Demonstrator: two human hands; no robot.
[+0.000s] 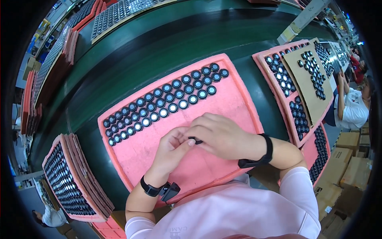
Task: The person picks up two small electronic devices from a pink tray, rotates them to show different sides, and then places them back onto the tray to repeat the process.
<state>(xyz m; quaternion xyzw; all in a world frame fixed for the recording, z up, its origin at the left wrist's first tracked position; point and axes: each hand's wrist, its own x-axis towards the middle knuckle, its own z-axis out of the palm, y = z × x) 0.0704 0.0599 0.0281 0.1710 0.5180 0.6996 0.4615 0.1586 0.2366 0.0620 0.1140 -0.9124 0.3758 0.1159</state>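
Note:
My left hand [170,150] and my right hand [221,135] meet over the near half of a pink foam tray [139,167]. Between them is a small black round part [195,140], mostly covered by fingers. The left thumb presses on it, and the curled right fingers close around its other side. Farther back on the tray, slanting rows of black round parts with pale shiny centres [172,107] stand side by side. The front row stops short of the tray's right side. A black band sits on each of my wrists.
A green conveyor belt [131,55] runs behind and under the tray. Stacked pink trays of similar parts stand at left [71,179] and right [296,95], the right one topped by a cardboard sheet [308,79]. Cardboard boxes [334,167] and people are farther off.

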